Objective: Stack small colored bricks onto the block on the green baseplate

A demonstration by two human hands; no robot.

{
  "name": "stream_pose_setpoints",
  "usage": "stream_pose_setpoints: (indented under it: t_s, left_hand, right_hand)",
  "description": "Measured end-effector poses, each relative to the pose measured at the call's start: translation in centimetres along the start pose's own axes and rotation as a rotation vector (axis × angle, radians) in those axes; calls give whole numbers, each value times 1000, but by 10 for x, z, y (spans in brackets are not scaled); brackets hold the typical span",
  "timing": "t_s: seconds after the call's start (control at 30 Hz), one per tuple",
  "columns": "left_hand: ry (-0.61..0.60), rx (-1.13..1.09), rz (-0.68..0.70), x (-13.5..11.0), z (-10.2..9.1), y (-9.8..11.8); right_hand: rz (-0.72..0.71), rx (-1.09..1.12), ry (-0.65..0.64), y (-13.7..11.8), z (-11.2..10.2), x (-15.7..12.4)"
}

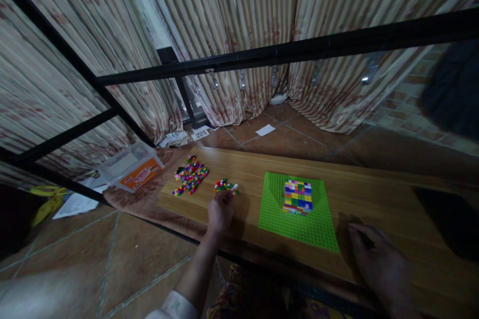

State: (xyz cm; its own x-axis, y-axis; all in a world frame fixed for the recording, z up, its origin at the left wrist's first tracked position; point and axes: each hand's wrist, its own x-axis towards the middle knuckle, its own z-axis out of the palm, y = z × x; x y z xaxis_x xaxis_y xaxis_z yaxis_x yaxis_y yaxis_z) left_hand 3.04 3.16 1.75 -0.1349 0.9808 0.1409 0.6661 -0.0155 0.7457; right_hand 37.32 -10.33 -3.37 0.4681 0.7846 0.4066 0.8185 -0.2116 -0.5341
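My left hand reaches over the wooden board to a small heap of coloured bricks; its fingers curl down onto the heap, and what they pinch is hidden. A larger pile of coloured bricks lies farther left. A square green baseplate carries a block of stacked multicoloured bricks. My right hand rests flat on the board to the right of the baseplate, fingers stretched out, holding nothing.
A clear plastic box with an orange label sits left of the board on the floor. Black metal bars cross in front of striped curtains. Papers lie on the tiled floor. A dark object sits at the board's right end.
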Motion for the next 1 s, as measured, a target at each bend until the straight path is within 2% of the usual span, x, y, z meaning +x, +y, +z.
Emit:
stream_pose_setpoints:
  t_s: [0.17, 0.27, 0.5, 0.73, 1.0]
  left_hand:
    - [-42, 249, 165, 3, 10, 7]
    - [-66, 383, 197, 6, 12, 11]
    - [-77, 443, 264, 10, 11, 10]
    - [-79, 224, 380, -4, 17, 37]
    - [-249, -326, 188, -20, 43, 61]
  right_hand:
    - [-21, 11, 4, 1, 1, 0]
    - [-20, 7, 0, 1, 1, 0]
    - [-32, 28, 12, -2, 1, 1]
    - [-30, 60, 22, -4, 2, 1]
    - [-32, 74, 18, -7, 1, 2]
